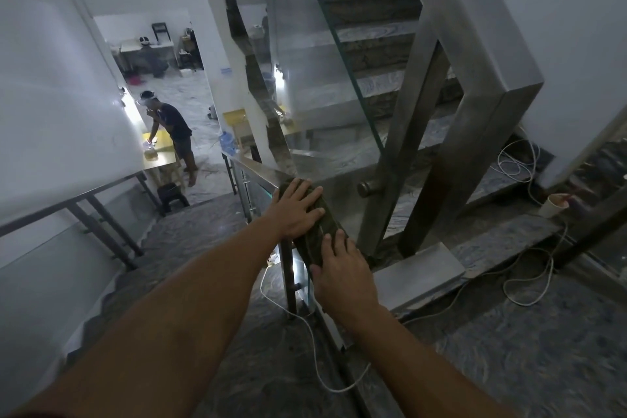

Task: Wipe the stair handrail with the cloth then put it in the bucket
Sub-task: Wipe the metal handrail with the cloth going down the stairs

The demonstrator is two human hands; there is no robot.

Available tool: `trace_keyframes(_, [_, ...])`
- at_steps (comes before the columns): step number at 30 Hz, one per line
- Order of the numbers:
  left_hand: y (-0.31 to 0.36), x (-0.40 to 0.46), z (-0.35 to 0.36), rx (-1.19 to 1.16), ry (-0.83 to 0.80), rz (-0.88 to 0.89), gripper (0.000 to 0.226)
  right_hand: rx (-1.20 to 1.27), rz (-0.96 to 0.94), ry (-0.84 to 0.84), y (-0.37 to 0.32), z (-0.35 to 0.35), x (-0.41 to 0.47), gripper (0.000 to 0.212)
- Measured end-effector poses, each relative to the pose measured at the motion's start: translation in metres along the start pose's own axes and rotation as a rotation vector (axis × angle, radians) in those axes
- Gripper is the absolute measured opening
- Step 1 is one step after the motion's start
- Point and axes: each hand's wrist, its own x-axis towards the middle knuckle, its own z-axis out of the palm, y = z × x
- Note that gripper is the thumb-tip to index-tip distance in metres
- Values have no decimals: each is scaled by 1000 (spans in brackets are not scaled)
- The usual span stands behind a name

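Note:
A dark green cloth point(317, 234) lies draped over the flat steel stair handrail point(258, 168), which runs down and away to the left. My left hand point(297, 210) presses flat on the cloth's far end, fingers spread. On the cloth's near end rests my right hand point(342, 276), fingers laid over its edge. No bucket is in view.
Glass panels point(339, 54) and steel posts point(451, 153) stand just right of the rail. White cables point(305, 322) trail over the marble landing. A paper cup point(553, 205) sits on a step at right. Downstairs a person point(174, 132) leans over a yellow table.

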Motion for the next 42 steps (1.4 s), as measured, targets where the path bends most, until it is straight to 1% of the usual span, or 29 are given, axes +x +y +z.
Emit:
trace_keyframes(4, [-13, 14, 8, -51, 79, 9, 59, 22, -6, 11, -4, -1, 13, 67])
trace_keyframes(6, [-19, 19, 15, -125, 148, -27, 58, 37, -8, 12, -7, -1, 21, 67])
trace_keyframes(7, [-19, 19, 19, -208, 194, -61, 57, 42, -12, 10, -8, -1, 24, 67])
trace_keyframes(9, [-14, 16, 23, -465, 280, -132, 51, 34, -29, 2, -9, -1, 28, 68])
trace_keyframes(10, [-10, 14, 25, -583, 310, -161, 50, 23, -39, 1, -8, -1, 30, 68])
trace_keyframes(12, [-2, 8, 26, -740, 340, -214, 51, 2, -53, -2, -7, -2, 30, 68])
trace_keyframes(16, [8, -2, 28, -930, 375, -290, 52, -30, -98, -6, -4, -3, 23, 68])
trace_keyframes(19, [15, -14, 31, -1052, 391, -340, 42, -46, -121, 1, -2, -4, 10, 66])
trace_keyframes(21, [21, -22, 35, -1131, 374, -386, 41, -58, -129, 13, 0, -4, 0, 65])
trace_keyframes(25, [39, -48, 41, -1291, 362, -426, 33, -60, -147, 34, 6, -3, -21, 65])
trace_keyframes(27, [46, -61, 47, -1345, 343, -445, 36, -55, -162, 54, 10, -4, -32, 65])
trace_keyframes(29, [50, -70, 57, -1387, 287, -468, 43, -30, -168, 56, 14, -5, -43, 67])
trace_keyframes(30, [54, -76, 59, -1409, 265, -478, 41, -19, -169, 57, 16, -5, -50, 67])
trace_keyframes(32, [64, -89, 59, -1426, 261, -480, 30, -9, -169, 72, 18, -6, -61, 64])
trace_keyframes(36, [83, -112, 55, -1374, 255, -484, 28, 31, -168, 124, 25, -5, -85, 55])
trace_keyframes(38, [89, -118, 57, -1316, 223, -490, 28, -16, -186, 135, 31, -4, -98, 55])
trace_keyframes(40, [98, -127, 56, -1254, 191, -497, 24, -63, -216, 210, 42, -2, -108, 46])
trace_keyframes(42, [109, -136, 56, -1192, 205, -478, 21, -71, -230, 242, 50, -8, -115, 33])
